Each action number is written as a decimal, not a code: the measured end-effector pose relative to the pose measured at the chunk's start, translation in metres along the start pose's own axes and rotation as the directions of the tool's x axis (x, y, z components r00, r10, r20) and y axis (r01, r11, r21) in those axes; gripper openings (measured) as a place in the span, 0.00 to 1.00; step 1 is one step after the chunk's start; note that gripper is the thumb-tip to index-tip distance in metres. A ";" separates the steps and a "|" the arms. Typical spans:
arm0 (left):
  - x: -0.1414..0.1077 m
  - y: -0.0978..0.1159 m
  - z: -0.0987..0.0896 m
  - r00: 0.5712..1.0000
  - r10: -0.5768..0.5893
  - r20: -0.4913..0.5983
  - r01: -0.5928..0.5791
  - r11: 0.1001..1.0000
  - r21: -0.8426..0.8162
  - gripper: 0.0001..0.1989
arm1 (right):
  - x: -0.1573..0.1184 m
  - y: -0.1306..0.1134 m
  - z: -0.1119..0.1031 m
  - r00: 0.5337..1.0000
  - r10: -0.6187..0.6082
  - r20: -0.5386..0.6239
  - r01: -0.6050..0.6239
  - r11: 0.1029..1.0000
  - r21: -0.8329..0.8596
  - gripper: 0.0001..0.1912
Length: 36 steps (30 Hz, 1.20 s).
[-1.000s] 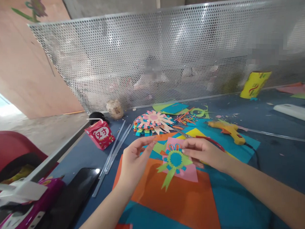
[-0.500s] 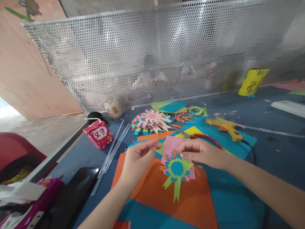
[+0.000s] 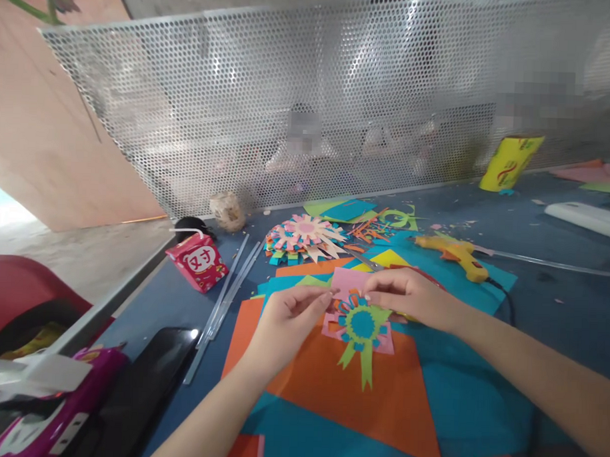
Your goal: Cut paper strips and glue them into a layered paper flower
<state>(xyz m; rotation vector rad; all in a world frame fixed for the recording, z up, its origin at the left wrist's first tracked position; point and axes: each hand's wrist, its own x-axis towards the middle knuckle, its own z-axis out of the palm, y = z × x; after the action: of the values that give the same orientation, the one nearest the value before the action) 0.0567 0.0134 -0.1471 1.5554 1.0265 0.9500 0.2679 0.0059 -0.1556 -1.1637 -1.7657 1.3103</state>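
A paper rosette [image 3: 362, 325] with a blue centre, green ring and two green tails is over orange and pink sheets. My right hand [image 3: 407, 295] pinches its upper edge between thumb and fingers. At the rosette's upper left, my left hand [image 3: 302, 315] has thumb and index fingertips pressed together; whatever they hold is too small to make out. Beneath lie a pink sheet [image 3: 349, 279] and an orange sheet [image 3: 348, 417]. Behind the hands are finished-looking rosettes in a pile [image 3: 305, 234] and scissors [image 3: 366, 260], partly covered by my right hand.
A yellow glue gun [image 3: 454, 254] with its cable lies at the right. To the left are clear glue sticks [image 3: 233, 289], a red drink box [image 3: 198, 261] and a black phone [image 3: 147, 376]. A perforated metal screen [image 3: 269, 107] stands behind; people are dimly visible through it.
My left hand has moved right and its fingertips have closed near the rosette. The rosette, in my right hand, has shifted slightly right and up.
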 end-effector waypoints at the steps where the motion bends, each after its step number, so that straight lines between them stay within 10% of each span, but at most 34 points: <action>1: 0.001 -0.001 0.000 1.000 -0.016 0.009 0.016 1.000 -0.010 0.09 | 0.000 -0.001 0.000 1.000 -0.001 0.002 0.001 1.000 -0.009 0.12; 9: 0.002 -0.007 -0.001 0.996 -0.047 0.076 0.055 0.993 -0.103 0.10 | 0.000 0.000 0.002 1.000 0.004 0.002 -0.004 0.998 -0.065 0.11; 15: 0.009 -0.004 -0.011 0.975 -0.013 -0.224 -0.014 0.993 -0.121 0.10 | 0.002 0.003 0.000 0.994 -0.005 -0.111 -0.001 0.999 -0.050 0.13; 26: 0.019 -0.010 -0.024 0.952 0.025 -0.306 -0.038 0.999 -0.035 0.14 | 0.001 0.007 -0.015 0.834 -0.276 -0.478 0.110 0.932 -0.346 0.11; 31: 0.019 -0.009 -0.028 0.945 0.027 -0.326 -0.049 0.997 -0.060 0.15 | -0.005 0.006 -0.009 0.906 -0.418 -0.062 0.316 0.768 -0.557 0.07; 34: 0.022 -0.009 -0.034 0.941 0.033 -0.336 -0.057 0.996 -0.063 0.14 | -0.007 0.005 -0.004 0.865 -0.422 0.272 0.488 0.582 -0.650 0.11; 36: 0.025 -0.011 -0.038 0.936 0.053 -0.348 -0.060 0.998 -0.010 0.14 | -0.008 0.006 -0.004 0.855 -0.429 0.292 0.501 0.534 -0.681 0.13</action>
<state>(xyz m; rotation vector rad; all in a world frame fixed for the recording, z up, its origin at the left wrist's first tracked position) 0.0281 0.0497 -0.1488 1.4345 1.2168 1.3049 0.2758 0.0010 -0.1600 -0.8812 -2.5673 0.2786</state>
